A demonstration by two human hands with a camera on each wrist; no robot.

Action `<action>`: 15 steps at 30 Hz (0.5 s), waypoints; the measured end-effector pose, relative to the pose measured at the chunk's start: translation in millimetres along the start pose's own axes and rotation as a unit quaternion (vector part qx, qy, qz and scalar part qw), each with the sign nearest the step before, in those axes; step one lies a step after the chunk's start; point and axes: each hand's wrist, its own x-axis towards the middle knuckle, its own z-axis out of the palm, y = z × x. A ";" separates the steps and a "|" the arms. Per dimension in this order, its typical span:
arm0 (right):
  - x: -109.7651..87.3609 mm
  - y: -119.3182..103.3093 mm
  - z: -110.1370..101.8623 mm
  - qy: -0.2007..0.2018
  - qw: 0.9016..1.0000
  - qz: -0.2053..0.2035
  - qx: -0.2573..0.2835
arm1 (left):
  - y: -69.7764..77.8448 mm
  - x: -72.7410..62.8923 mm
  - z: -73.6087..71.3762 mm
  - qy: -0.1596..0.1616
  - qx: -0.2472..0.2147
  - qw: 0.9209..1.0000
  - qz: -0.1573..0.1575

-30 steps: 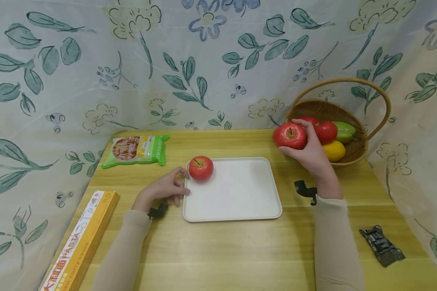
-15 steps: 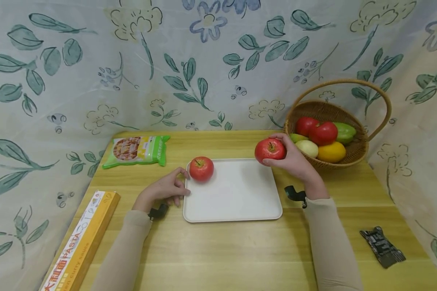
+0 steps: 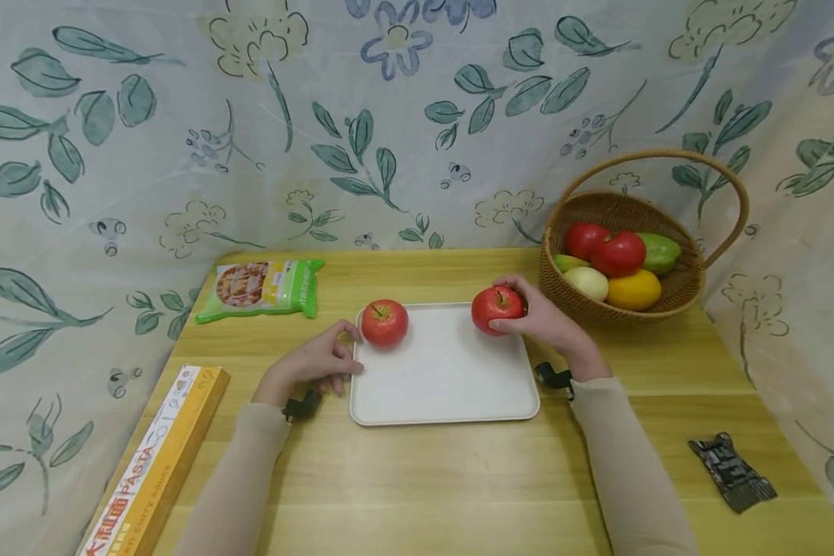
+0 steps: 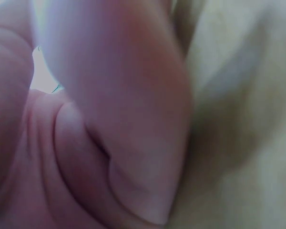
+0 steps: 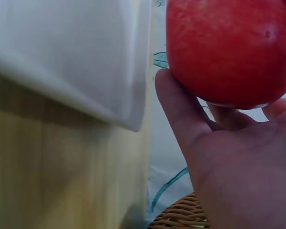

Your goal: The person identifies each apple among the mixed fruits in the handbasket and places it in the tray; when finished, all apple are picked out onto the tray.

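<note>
In the head view, my right hand (image 3: 545,320) holds a red apple (image 3: 497,310) over the back right corner of the white tray (image 3: 445,378). In the right wrist view, the thumb and fingers lie round this apple (image 5: 231,50), which is apart from the tray (image 5: 86,52). A second red apple (image 3: 384,323) rests in the tray's back left corner. Beside it, my left hand (image 3: 316,359) is loosely bent, its index finger and thumb tips at the tray's left rim. The left wrist view is filled by blurred fingers (image 4: 128,105), and no held thing shows there.
A wicker basket (image 3: 554,289) of fruit and vegetables stands at the back right. A green food packet (image 3: 260,288) lies at the back left, a pasta box (image 3: 156,463) along the left edge. A small black packet (image 3: 733,471) lies at the right. A patterned cloth hangs behind.
My right hand has carried the red apple left and toward me, from in front of the basket to over the tray's back right corner. The left hand and tray have stayed put.
</note>
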 end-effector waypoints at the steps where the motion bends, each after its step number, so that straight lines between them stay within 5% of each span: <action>1: 0.5 1.6 0.5 0.001 1.000 0.005 -0.002 | 0.2 -0.2 0.0 0.000 -0.001 1.000 0.000; 15: 4.6 12.0 4.4 -0.004 0.999 0.031 -0.026 | 0.6 0.3 -1.4 -0.005 -0.002 1.000 -0.002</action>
